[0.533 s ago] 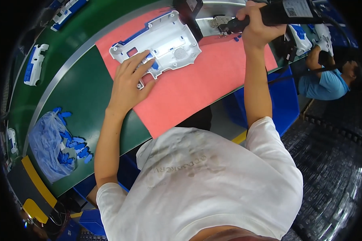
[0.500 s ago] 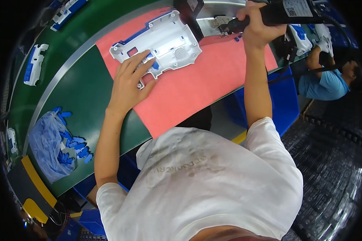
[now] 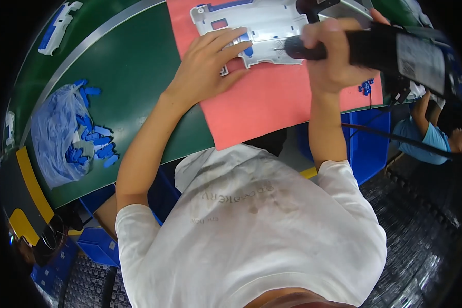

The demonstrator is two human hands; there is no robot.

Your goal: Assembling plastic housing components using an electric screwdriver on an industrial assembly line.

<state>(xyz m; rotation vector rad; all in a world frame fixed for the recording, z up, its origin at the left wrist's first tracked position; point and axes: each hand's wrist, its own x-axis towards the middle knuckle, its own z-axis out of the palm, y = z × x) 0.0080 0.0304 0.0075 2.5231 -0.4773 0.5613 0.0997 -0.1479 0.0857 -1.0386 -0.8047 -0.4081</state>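
Note:
A white plastic housing (image 3: 274, 31) with blue trim lies hollow side up on the red mat (image 3: 264, 100). My left hand (image 3: 203, 64) rests on its left part, fingers stretched out and thumb apart. The fingertips touch the housing beside a small blue plastic piece (image 3: 248, 50) set in it. My right hand (image 3: 331, 64) is closed around a black electric screwdriver (image 3: 374, 49). Its thin bit points left and hangs over the housing, right of my left fingertips. Whether the bit touches anything is unclear. Motion blurs the screwdriver and right hand.
Small dark blue screws (image 3: 366, 87) lie on the mat's right side. A clear plastic bag (image 3: 56, 136) spills several blue pieces onto the green table (image 3: 133, 97). Another white-and-blue housing (image 3: 56, 31) is at far left. A co-worker in a blue shirt (image 3: 421, 136) is at right.
My right hand has brought the screwdriver left and nearer, from the far metal holder to above the housing. My left hand stays on the housing. The whole view has shifted.

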